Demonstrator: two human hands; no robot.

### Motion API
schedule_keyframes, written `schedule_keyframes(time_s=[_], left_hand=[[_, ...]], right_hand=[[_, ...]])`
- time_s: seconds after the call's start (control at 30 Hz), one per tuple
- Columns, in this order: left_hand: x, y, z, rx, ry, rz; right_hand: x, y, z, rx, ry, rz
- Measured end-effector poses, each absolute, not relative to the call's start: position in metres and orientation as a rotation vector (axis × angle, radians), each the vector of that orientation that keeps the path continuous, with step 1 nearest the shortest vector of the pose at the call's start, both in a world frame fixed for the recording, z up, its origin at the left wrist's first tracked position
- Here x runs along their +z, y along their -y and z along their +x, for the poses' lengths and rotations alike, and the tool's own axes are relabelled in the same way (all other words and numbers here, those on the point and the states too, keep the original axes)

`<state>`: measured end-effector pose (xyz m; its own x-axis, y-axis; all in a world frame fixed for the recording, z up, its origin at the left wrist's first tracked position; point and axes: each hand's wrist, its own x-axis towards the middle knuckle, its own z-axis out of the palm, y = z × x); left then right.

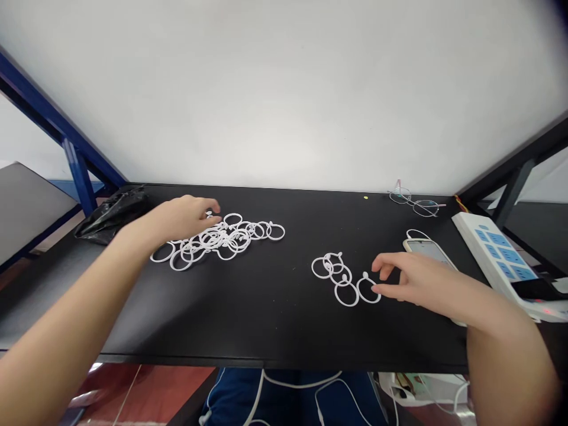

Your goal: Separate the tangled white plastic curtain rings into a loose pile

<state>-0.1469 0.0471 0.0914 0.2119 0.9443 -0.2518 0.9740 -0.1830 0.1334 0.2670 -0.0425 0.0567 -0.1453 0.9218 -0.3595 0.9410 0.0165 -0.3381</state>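
Note:
White plastic rings with small knobs lie in a tangled pile (pixel 217 239) on the left half of the black table (pixel 266 313). Over the pile's upper left edge is my left hand (pixel 189 216), its thumb and forefinger apart and curved, with a bit of white showing in the gap. On the right, a smaller cluster of several rings (pixel 347 294) lies flat. My right hand (pixel 402 278) is beside it, fingers spread. Its thumb tip overlaps the edge of the rightmost ring (pixel 358 290); whether it touches I cannot tell.
Behind my right hand lies a phone (pixel 429 249) with a cable. Eyeglasses (pixel 417 202) rest near the wall, and a white power strip (pixel 497 251) runs along the right edge. A black plastic bag (pixel 113 216) is at far left. Blue metal bars (pixel 80 177) frame the left side.

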Motion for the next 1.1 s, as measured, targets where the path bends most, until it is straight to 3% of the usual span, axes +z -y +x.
schedule_keyframes(time_s=[0.2,0.3,0.4,0.57,0.8,1.1], left_hand=[[0.059,-0.015,-0.054,0.203,-1.262,2.478],[0.035,-0.006,-0.014,0.141,-1.034,2.613],[0.02,-0.007,0.009,0.162,-1.027,2.644],[0.028,-0.022,0.011,0.071,-1.044,2.511],[0.037,-0.04,0.011,0.334,-0.854,2.0],[0.017,-0.035,0.044,0.179,-1.036,2.414]], right_hand=[[0.04,0.041,0.259,-0.553,-2.155,2.019],[0.047,0.041,0.254,-0.729,-2.164,2.059],[0.053,0.048,0.242,-1.015,-2.22,2.031],[0.041,0.056,0.223,-0.932,-2.287,2.053],[0.039,0.049,0.227,-0.885,-2.29,2.024],[0.057,0.041,0.25,-1.117,-2.229,2.143]])
